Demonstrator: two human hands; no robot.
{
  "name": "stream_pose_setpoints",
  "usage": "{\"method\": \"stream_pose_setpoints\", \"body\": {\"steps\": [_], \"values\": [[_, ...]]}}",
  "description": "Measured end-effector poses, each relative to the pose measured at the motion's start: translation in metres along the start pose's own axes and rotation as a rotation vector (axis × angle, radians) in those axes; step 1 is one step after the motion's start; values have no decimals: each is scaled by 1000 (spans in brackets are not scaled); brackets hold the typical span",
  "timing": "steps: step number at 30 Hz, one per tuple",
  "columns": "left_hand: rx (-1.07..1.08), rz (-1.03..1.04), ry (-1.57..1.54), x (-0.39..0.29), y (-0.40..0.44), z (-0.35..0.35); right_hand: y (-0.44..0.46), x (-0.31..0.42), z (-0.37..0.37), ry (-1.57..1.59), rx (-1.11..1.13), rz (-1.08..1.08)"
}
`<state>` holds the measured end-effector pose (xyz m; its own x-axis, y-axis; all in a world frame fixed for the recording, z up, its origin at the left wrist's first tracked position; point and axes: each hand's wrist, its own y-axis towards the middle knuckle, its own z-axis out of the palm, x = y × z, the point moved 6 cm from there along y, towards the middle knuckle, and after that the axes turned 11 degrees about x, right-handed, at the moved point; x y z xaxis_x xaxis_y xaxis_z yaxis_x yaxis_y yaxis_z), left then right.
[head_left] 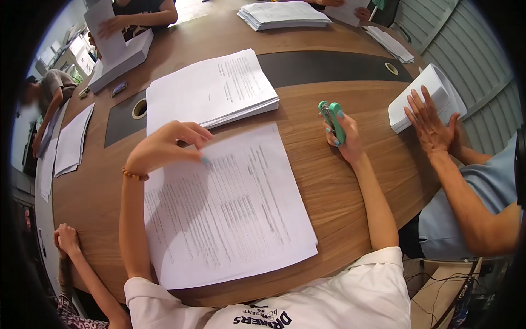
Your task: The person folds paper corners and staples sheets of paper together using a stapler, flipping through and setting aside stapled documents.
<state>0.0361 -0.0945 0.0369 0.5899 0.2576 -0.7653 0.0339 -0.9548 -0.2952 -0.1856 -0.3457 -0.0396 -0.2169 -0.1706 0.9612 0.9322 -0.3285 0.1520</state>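
Observation:
My right hand (348, 140) is wrapped round a small green stapler (338, 126), held up over the bare wood to the right of the papers. Over the top left of a printed sheet stack (235, 219) hovers my left hand (172, 143), its fingers curved, thumb apart, and nothing in it. Whether its fingertips touch the paper I cannot tell. The sheets lie flat in front of me, covered in lines of text. Just beyond them sits a thicker pile of printed paper (208, 90), its edges slightly uneven.
At right a co-worker's hands (430, 123) press a paper stack (408, 107). Other people handle paper at the far side; another person's clasped hands (67, 239) rest at left. More sheets (74, 140) and a paper pile (282, 13) lie on the wooden table (350, 219).

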Motion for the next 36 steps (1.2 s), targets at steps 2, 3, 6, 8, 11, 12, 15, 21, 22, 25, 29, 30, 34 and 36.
{"method": "stream_pose_setpoints", "body": {"steps": [2,3,6,8,11,12,15,21,22,25,29,30,34,36], "values": [[-142,-137,-90,18,-12,-33,0,1,1,-3,0,2],[-337,21,-26,25,-19,-62,0,1,1,-12,3,8],[-633,37,57,0,-39,-140,1,3,2,-33,-4,3],[-1088,169,613,-31,-60,-185,1,4,3,-33,-6,-4],[-1425,201,1105,-74,-65,-183,1,4,4,-24,-1,-14],[-1229,168,1204,-87,-49,-162,2,3,4,-16,2,-18],[-1108,285,1412,-42,8,-118,2,2,3,-21,1,-14],[-536,205,1241,30,76,3,-2,5,4,-40,-28,5],[-538,205,1244,32,77,1,-1,5,2,-40,-27,3],[-522,161,1046,21,68,-12,-1,4,3,-30,-10,7],[-550,208,913,17,60,-12,0,4,3,-17,-14,15],[-580,296,949,13,58,-7,0,3,3,-23,-13,12],[-452,276,1016,16,64,6,0,4,4,-41,-11,16],[-429,237,1009,14,66,9,-1,5,4,-182,-100,13]]}}
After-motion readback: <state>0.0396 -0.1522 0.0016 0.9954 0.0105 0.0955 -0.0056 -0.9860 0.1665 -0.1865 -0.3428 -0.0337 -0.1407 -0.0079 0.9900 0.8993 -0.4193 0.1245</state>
